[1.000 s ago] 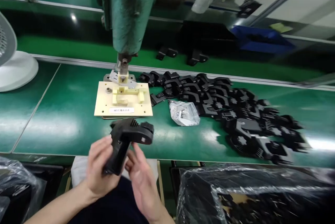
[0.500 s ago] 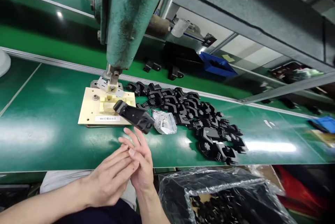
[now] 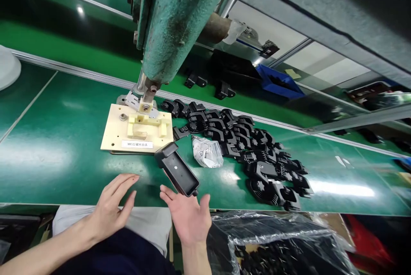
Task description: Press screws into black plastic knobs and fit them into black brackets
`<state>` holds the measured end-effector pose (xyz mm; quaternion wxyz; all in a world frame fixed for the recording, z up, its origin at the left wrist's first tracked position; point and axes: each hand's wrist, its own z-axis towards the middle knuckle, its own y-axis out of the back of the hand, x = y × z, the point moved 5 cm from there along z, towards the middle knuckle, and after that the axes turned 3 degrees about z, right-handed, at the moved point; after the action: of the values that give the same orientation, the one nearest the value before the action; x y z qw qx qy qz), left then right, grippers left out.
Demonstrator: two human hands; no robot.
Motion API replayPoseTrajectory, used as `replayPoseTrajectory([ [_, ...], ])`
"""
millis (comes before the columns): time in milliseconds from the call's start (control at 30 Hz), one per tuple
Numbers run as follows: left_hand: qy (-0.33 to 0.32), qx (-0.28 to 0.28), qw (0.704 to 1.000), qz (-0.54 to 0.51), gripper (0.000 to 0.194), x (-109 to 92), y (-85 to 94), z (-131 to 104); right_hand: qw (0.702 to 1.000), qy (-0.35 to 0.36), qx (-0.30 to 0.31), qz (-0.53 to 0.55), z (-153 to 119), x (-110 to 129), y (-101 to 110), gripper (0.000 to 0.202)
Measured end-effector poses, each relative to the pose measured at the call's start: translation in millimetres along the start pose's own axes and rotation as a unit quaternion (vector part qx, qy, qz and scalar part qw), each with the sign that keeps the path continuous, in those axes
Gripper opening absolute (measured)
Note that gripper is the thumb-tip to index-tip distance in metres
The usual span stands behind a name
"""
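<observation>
My right hand (image 3: 189, 215) is palm up with its thumb spread. A long, hollow black plastic housing (image 3: 178, 171) lies across its fingers, some of which are hidden behind it. The housing tilts, its open side facing me and its thicker end toward the fixture. To the left, my left hand (image 3: 115, 202) hovers over the bench edge, thumb apart from the fingers and nothing in it. Beyond both hands, a cream fixture (image 3: 117, 136) with a raised nest and a printed label sits beneath a green press (image 3: 173, 31).
Many black moulded parts (image 3: 242, 136) are piled right of the fixture, with a crumpled clear plastic bag (image 3: 208, 153) in front. A plastic-lined box (image 3: 221, 240) of small dark parts stands below the bench edge. A blue bin (image 3: 278, 82) sits behind.
My hands have separated, the left one moving left. The housing has turned and come nearer, now showing its hollow side. My right hand has turned palm up, and the view has shifted slightly.
</observation>
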<state>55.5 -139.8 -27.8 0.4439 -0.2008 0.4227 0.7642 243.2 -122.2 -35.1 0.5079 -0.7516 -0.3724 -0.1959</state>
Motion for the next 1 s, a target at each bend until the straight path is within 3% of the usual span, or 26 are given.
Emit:
replayPoseTrajectory([
  [167, 0.053, 0.018, 0.998, -0.009, 0.033, 3, -11.0, -9, 0.998, -0.057, -0.032, -0.024, 6, -3, -1, 0.037],
  [333, 0.118, 0.022, 0.992, -0.038, 0.029, 7, -8.1, -10, 0.993, 0.041, -0.028, -0.11, -8, -18, -2, 0.03],
  [467, 0.108, 0.023, 0.994, -0.002, 0.025, 25, 16.1, -15, 0.969, 0.151, -0.043, -0.192, -20, 3, 5, 0.035],
  [567, 0.084, -0.001, 0.993, 0.087, 0.021, 60, 50.8, -11, 0.936, 0.206, -0.03, -0.284, -11, 35, 2, 0.032],
  [667, 0.113, -0.044, 0.971, 0.205, 0.017, 111, 87.4, 13, 0.92, 0.237, -0.04, -0.31, 13, 70, -6, 0.032],
  [767, 0.15, -0.014, 0.935, 0.322, 0.029, 159, 105.0, 51, 0.93, 0.233, -0.05, -0.279, 53, 100, -21, 0.032],
  [900, 0.137, 0.066, 0.913, 0.379, 0.052, 197, 98.7, 96, 0.946, 0.206, -0.046, -0.245, 129, 130, -54, 0.027],
  [1000, 0.158, 0.068, 0.903, 0.393, 0.052, 209, 91.5, 116, 0.943, 0.203, -0.03, -0.261, 194, 148, -89, 0.023],
])
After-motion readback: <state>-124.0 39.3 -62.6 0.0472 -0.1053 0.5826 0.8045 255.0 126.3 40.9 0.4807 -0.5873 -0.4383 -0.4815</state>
